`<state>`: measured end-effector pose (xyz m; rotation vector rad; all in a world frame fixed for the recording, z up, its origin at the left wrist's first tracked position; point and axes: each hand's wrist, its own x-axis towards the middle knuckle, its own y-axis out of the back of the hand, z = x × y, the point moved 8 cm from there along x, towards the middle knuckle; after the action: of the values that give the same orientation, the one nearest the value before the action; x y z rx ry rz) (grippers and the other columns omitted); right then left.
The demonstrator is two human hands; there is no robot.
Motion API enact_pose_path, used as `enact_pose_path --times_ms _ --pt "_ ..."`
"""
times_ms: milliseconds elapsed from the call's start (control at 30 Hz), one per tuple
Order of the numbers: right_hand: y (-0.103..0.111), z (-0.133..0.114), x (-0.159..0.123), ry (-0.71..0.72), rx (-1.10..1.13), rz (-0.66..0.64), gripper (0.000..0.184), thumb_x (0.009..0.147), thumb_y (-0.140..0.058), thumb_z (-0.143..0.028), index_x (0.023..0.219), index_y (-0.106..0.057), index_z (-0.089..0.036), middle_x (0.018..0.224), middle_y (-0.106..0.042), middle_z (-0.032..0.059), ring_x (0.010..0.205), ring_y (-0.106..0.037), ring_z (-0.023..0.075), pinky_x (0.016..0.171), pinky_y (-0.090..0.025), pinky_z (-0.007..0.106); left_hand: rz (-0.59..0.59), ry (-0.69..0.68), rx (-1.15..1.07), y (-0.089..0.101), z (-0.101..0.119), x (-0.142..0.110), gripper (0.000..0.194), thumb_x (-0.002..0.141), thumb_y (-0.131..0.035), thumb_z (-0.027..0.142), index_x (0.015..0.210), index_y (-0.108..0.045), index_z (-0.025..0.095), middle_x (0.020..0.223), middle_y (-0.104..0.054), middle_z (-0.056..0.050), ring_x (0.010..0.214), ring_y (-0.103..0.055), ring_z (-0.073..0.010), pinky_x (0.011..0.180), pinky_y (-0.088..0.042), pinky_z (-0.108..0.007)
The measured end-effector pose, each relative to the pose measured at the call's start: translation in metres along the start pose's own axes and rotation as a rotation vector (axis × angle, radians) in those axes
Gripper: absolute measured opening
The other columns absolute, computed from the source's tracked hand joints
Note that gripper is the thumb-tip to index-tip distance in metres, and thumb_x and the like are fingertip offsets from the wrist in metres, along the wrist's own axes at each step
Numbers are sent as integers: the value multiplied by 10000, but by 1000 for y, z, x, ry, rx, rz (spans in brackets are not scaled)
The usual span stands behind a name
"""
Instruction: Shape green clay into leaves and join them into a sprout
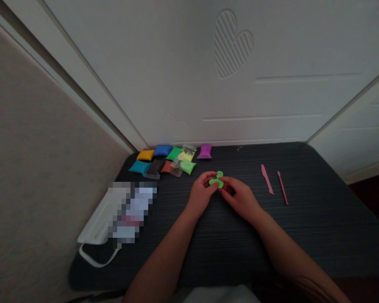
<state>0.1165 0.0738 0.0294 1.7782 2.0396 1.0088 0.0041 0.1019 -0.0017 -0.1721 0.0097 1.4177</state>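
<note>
Both my hands meet over the middle of the dark table, around a small piece of bright green modelling clay. The clay has a flat rounded lobe nearest me and a smaller lobe beyond it. My left hand pinches it from the left, thumb against the near lobe. From the right, my right hand has its thumb and fingertips closed at the clay's edge. The fingers partly hide where the lobes join.
Several packets of coloured clay, including a purple packet and a light green packet, lie at the back left. A pink plastic knife and a thin pink stick tool lie right. A white face mask lies left beside a blurred item.
</note>
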Motion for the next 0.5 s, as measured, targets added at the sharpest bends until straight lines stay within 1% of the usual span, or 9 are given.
enact_pose_path --times_ms 133,300,500 --pt "1 0 0 -7 -8 4 283 781 -491 -237 1063 -515 -221 760 -573 7 667 -501 134 656 -419 275 -11 11 -11 -1 -1 0 291 653 -598 187 939 -543 171 758 -601 0 700 -554 -108 695 -419 -239" --pt "1 1 0 -27 26 8 365 778 -499 -237 1139 -453 -210 754 -568 -1 647 -497 126 656 -423 272 3 -10 -23 1 0 0 288 654 -607 203 934 -547 180 806 -607 0 729 -556 -107 702 -423 -236" --pt "1 1 1 -12 7 2 294 781 -488 -218 1074 -502 -210 786 -571 10 683 -501 133 672 -423 277 11 8 -3 2 0 0 294 646 -614 233 928 -555 173 771 -616 -5 685 -561 -113 683 -430 -249"
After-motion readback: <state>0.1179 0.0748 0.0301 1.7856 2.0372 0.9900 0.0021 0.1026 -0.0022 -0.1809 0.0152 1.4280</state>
